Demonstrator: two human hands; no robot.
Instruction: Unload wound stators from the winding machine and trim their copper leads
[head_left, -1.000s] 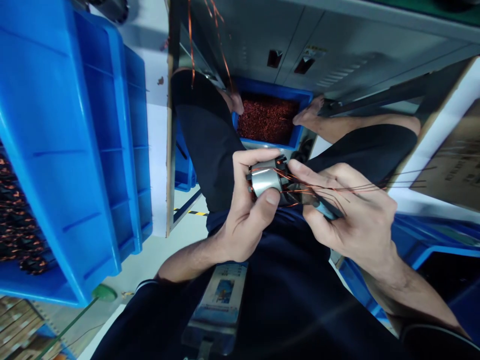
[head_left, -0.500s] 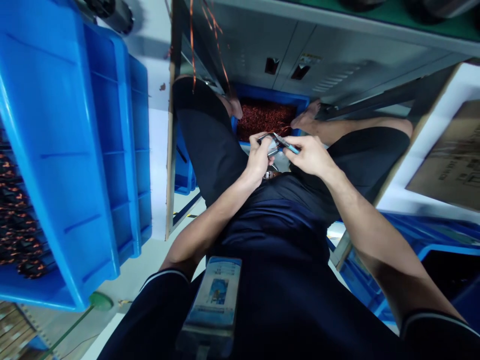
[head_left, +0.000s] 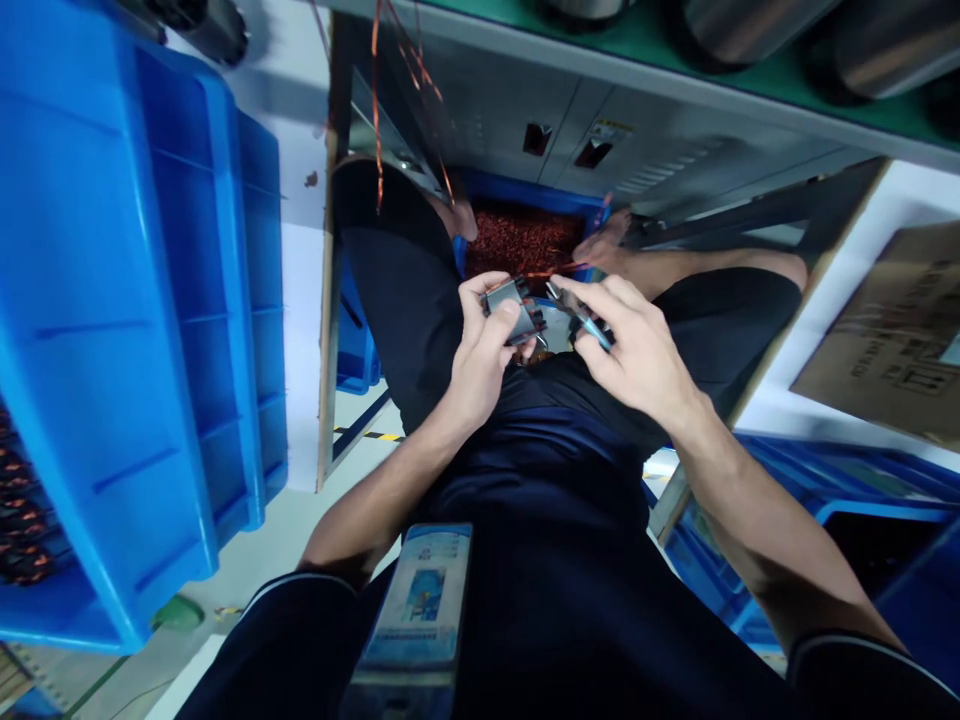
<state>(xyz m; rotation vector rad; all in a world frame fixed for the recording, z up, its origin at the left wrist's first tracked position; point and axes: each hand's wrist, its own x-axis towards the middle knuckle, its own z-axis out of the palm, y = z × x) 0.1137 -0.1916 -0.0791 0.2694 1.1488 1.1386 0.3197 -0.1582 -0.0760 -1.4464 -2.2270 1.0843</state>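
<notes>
My left hand (head_left: 480, 345) is closed around a small metal motor stator (head_left: 514, 308) wound with copper wire, held above my lap. My right hand (head_left: 637, 350) grips a pair of blue-handled cutters (head_left: 581, 318), whose tip points at the stator. A thin copper strand (head_left: 555, 270) sticks out from between the two hands. Below them, between my bare feet, sits a blue bin of copper wire scraps (head_left: 525, 240).
A tall stack of blue plastic crates (head_left: 150, 330) stands at the left, with dark wound parts (head_left: 19, 500) in the lowest one. A grey metal cabinet (head_left: 615, 150) under a green-topped bench faces me. A cardboard box (head_left: 892, 340) and more blue crates (head_left: 825, 500) are at the right. A badge (head_left: 427, 600) hangs on my chest.
One second ago both hands held the stator close to the camera with long copper strands fanned out. They moved down toward the scrap bin, and the long strands are gone.
</notes>
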